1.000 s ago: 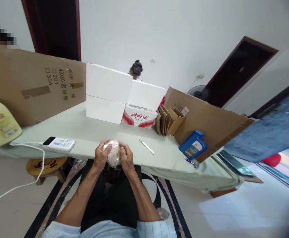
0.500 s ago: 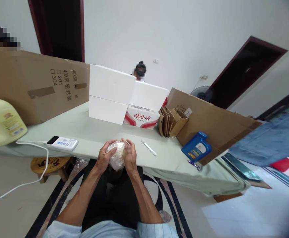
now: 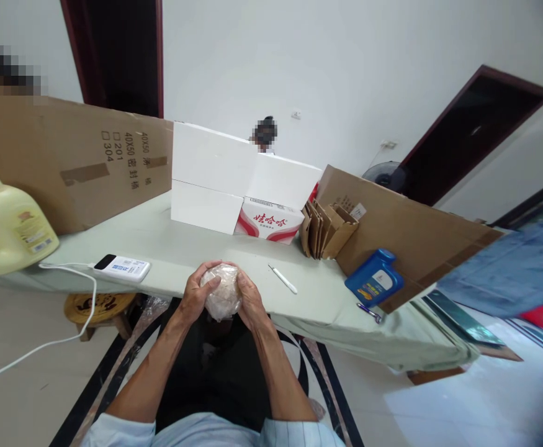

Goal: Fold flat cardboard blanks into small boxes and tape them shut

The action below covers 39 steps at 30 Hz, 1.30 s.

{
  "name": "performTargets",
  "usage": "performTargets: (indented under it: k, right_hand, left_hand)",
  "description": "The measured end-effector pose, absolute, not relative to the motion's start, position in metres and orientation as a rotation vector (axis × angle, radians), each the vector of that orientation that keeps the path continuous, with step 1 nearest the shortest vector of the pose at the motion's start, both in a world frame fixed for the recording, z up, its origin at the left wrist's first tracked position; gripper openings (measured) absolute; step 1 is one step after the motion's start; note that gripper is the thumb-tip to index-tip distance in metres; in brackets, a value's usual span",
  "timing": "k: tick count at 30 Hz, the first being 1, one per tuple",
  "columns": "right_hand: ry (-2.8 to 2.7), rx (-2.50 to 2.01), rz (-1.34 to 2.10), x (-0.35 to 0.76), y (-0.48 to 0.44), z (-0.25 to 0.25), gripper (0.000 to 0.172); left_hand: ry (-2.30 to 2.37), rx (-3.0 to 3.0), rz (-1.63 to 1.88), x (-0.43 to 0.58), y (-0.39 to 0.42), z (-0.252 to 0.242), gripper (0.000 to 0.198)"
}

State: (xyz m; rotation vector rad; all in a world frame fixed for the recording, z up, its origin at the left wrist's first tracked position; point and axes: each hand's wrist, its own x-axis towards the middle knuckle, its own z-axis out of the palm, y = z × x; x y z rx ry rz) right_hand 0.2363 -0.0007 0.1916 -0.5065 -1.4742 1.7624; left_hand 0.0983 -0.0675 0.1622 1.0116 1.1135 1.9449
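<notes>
**Pale-green cloth-covered table (image 3: 169,239) scene: two hands close round a wrapped lump**

White walls and two dark doorways frame the table, where a seated person holds a pale round lump in clear plastic wrap (image 3: 223,299) just above the table's near edge, about midway along it. The left hand (image 3: 195,294) cups the lump from one side and the right hand (image 3: 251,298) from the other. Each grip is curled and pressed against the wrap, with the fingertips nearly meeting over the top.

A slim white pen-shaped tool (image 3: 283,279) lies on the cloth just right of the hands. A white power bank (image 3: 123,269) with a trailing white cable (image 3: 73,292) sits by the near edge to the left. A pale yellow plastic jug (image 3: 8,223) stands at the left end. A blue plastic bottle (image 3: 374,279) lies at the right end against a leaning brown cardboard sheet (image 3: 406,226).

Along the far edge stand stacked white boxes (image 3: 208,177), a red-and-white printed carton (image 3: 267,222) and a bunch of folded brown cardboard pieces (image 3: 326,228). Another person's head shows behind the boxes. A large printed cardboard panel (image 3: 80,161) walls off the far left corner.
</notes>
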Motion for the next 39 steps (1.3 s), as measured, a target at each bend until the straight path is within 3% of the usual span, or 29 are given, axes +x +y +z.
performTargets:
  k: [6, 11, 16, 21, 32, 39]
  right_hand:
    - [-1.585, -0.593, 1.640, 0.241, 0.005, 0.179, 0.072]
    - [-1.605, -0.593, 1.553, 0.246, 0.005, 0.169, 0.066]
    - [-1.682, -0.614, 1.461, 0.251, 0.003, 0.176, 0.062]
    - [-1.635, -0.745, 1.288, 0.254, 0.010, 0.174, 0.073]
    - [-1.502, -0.672, 1.496, 0.250, 0.008, 0.171, 0.064]
    - [-1.524, -0.665, 1.456, 0.243, 0.011, 0.171, 0.060]
  left_hand:
    - [1.160, 1.222, 1.898, 0.092, -0.071, 0.170, 0.056]
    - [1.238, 1.399, 1.856, 0.082, -0.078, 0.181, 0.067]
    - [1.284, 1.448, 1.766, 0.082, -0.082, 0.181, 0.057]
    - [1.339, 1.384, 1.781, 0.091, -0.076, 0.171, 0.056]
    - [1.183, 1.297, 1.769, 0.091, -0.079, 0.169, 0.090]
    - [1.131, 1.125, 1.871, 0.103, -0.071, 0.164, 0.070]
